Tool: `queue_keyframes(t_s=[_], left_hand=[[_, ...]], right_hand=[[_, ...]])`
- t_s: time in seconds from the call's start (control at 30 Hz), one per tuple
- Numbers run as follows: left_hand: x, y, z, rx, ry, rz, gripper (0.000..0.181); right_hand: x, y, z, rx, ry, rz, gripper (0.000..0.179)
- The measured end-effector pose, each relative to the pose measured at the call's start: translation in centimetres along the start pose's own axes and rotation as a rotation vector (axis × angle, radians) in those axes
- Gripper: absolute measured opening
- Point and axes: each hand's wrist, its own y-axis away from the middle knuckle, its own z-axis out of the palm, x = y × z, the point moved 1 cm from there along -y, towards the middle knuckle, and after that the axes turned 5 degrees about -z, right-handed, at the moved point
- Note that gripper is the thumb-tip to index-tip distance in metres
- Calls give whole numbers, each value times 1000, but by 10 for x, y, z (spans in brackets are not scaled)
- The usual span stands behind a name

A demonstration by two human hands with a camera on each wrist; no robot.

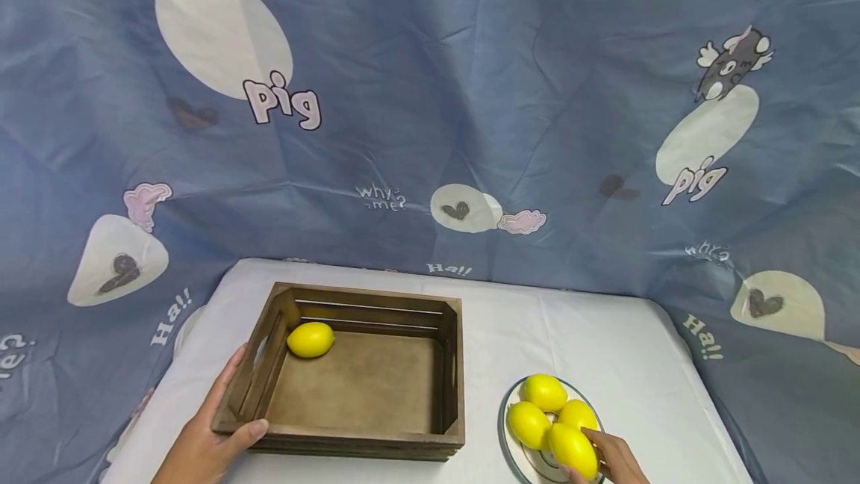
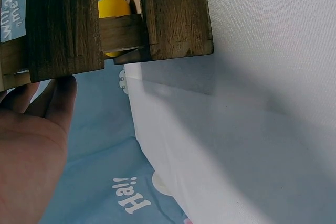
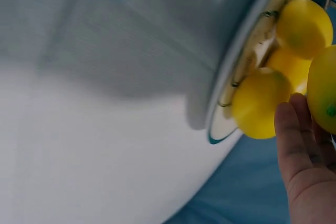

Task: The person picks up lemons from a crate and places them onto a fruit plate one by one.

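Observation:
A brown slatted wooden crate (image 1: 356, 441) stands on the left part of the table, with one yellow lemon (image 1: 310, 340) in its far left corner. My left hand (image 1: 211, 420) grips the crate's near left corner, thumb over the rim and fingers along the outer left side. At the right, my right hand (image 1: 614, 458) holds a lemon (image 1: 572, 450) between thumb and fingers, over the near side of a round plate (image 1: 504, 432). Three more lemons (image 3: 261, 103) sit together on that plate, close beside my right fingertips (image 3: 286, 121).
White cloth (image 1: 510, 327) covers the table, with crate and plate standing apart on it. A blue printed curtain (image 1: 403, 133) hangs behind the table and along both sides. The plate has a dark blue-green rim line.

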Motion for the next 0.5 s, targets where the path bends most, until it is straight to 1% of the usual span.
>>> queue_keyframes(t_s=[0.07,0.17,0.3,0.37,0.5], left_hand=[[0,0,0,4,0,8,104],[1,0,0,5,3,14,103],[2,-1,0,4,9,22,103],[2,-1,0,4,14,22,103],[0,0,1,16,21,38,104]], right_hand=[[5,3,2,4,-20,28,62],[14,6,6,22,-40,44,64],[25,9,7,-12,-45,56,64],[30,9,7,-26,-41,43,64],[37,8,7,-15,-9,-32,65]])
